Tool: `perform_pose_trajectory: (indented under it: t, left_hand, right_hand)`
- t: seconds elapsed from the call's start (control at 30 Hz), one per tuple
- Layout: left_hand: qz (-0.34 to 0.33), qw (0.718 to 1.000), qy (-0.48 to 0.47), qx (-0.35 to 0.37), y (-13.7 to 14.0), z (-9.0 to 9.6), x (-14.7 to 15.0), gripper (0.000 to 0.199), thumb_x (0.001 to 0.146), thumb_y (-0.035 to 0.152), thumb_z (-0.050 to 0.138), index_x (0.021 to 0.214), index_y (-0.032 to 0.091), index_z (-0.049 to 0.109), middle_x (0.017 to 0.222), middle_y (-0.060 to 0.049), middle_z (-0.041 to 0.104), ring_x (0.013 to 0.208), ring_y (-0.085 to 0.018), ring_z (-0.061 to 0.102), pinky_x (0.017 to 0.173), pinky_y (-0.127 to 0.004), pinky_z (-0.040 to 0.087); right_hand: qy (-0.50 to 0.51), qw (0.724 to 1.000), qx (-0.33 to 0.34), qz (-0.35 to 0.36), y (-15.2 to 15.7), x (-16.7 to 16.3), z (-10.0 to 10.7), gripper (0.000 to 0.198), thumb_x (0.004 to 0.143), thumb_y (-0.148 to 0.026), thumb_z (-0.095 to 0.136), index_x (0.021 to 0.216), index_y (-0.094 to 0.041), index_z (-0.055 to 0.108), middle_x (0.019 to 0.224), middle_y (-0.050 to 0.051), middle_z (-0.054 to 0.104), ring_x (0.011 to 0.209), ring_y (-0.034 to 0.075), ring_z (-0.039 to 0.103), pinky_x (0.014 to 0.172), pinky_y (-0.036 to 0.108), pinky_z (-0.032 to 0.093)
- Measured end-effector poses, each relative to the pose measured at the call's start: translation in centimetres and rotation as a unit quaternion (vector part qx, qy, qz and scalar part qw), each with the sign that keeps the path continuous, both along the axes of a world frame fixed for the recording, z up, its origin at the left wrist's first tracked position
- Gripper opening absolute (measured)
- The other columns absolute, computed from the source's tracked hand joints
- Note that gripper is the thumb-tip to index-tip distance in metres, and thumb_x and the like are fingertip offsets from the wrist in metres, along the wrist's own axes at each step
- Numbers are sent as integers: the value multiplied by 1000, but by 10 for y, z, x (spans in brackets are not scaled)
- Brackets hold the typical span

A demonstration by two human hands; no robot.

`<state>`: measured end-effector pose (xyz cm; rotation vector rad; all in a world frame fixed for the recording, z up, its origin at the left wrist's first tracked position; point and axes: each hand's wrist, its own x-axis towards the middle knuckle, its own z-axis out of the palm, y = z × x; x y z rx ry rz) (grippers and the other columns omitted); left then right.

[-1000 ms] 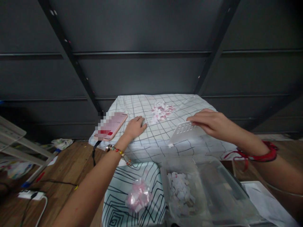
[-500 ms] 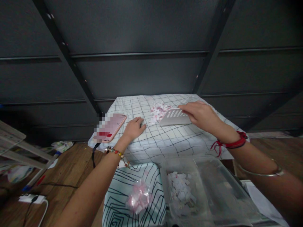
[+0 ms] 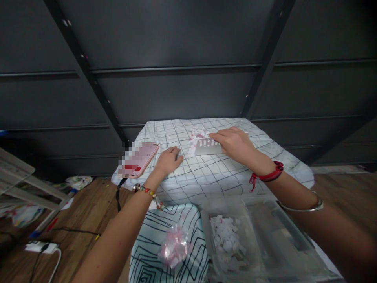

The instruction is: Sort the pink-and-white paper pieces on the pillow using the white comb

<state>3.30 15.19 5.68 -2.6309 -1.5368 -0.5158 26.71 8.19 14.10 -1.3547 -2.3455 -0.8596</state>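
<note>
In the head view, my right hand grips the top edge of a white slotted plastic piece, which stands on edge on the checked cloth. Behind it lies a heap of small white and pink paper pieces, partly hidden by the plastic. My left hand rests flat on the cloth to the left of the heap, fingers stretched out and holding nothing. Beside that hand lies a pink phone, its picture partly blurred out.
Close to me, a clear plastic box holds white paper pieces on its left side. A bag of pink pieces lies on a patterned cushion. A power strip and cables are on the wooden floor; dark panels rise behind.
My right hand has moved left with the slotted plastic piece, which now covers more of the paper heap. My left hand stays in place on the cloth.
</note>
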Motion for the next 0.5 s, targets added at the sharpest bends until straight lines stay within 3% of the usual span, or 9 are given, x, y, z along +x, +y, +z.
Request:
perform_pose_trajectory:
  t: [0.17, 0.5]
  left_hand:
    - [-2, 1000, -4, -6, 0, 0, 0, 38, 89, 32, 45, 119, 11, 55, 129, -14, 53, 122, -24, 46, 104, -35, 35]
    - [-1, 1000, -6, -11, -1, 1, -1, 38, 89, 33, 45, 118, 12, 55, 130, -13, 52, 119, -24, 49, 103, -34, 35]
  right_hand:
    - [-2, 1000, 24, -9, -2, -2, 2, 39, 79, -2, 38, 106, -16, 62, 80, 7, 65, 74, 18, 55, 71, 31, 35]
    - [-22, 1000, -12, -12, -6, -2, 5, 40, 75, 0, 40, 104, -16, 62, 78, 6, 66, 72, 18, 56, 69, 31, 33]
